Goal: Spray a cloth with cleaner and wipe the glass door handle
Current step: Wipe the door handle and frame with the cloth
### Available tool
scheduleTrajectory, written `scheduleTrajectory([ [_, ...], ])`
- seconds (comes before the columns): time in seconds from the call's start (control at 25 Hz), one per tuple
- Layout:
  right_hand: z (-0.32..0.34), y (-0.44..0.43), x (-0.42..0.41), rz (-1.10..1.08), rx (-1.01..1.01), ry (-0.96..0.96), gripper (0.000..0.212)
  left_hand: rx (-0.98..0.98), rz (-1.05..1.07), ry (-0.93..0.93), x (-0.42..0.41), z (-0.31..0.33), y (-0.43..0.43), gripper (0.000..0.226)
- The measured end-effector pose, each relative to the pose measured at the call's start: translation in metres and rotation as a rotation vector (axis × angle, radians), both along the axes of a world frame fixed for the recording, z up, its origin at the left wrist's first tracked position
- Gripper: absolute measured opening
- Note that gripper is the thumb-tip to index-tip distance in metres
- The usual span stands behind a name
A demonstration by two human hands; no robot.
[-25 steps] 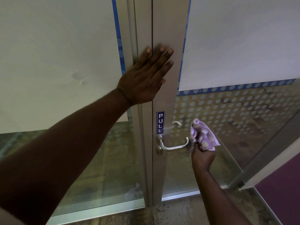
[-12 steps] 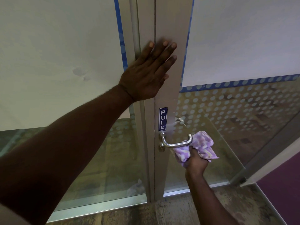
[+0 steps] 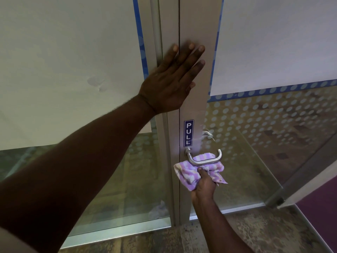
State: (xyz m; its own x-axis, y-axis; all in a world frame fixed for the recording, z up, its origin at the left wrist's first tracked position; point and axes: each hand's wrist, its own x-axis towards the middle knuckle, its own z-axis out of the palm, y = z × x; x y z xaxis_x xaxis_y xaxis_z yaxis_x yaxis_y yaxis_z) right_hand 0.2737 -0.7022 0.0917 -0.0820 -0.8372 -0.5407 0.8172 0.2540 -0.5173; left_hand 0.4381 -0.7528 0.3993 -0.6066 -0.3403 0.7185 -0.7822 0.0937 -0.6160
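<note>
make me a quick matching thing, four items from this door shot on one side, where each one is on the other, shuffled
Things:
1. left hand
2. cloth
3. PULL sign
4. right hand

Places:
a. bunched under the handle bar
b. flat on the door frame, above the sign
c. gripping the cloth from below
d. stuck on the frame just above the handle

Pairs: 1-b, 2-a, 3-d, 4-c

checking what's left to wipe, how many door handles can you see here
2. One metal handle sits on the near side below the PULL sign, with the cloth under it. A second handle shows through the glass, partly hidden.
</note>
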Motion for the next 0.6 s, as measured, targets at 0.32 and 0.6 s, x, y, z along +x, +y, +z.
scheduleTrajectory([
  [0.32, 0.019, 0.004, 0.009, 0.244, 0.052, -0.525, 0.039, 0.007, -0.012, -0.001, 0.001, -0.001, -0.003, 0.052],
  [0.6, 0.033, 0.023, -0.014, 0.254, -0.007, -0.404, 0.029, 0.016, -0.025, -0.002, 0.001, 0.0, 0.0, 0.052],
])
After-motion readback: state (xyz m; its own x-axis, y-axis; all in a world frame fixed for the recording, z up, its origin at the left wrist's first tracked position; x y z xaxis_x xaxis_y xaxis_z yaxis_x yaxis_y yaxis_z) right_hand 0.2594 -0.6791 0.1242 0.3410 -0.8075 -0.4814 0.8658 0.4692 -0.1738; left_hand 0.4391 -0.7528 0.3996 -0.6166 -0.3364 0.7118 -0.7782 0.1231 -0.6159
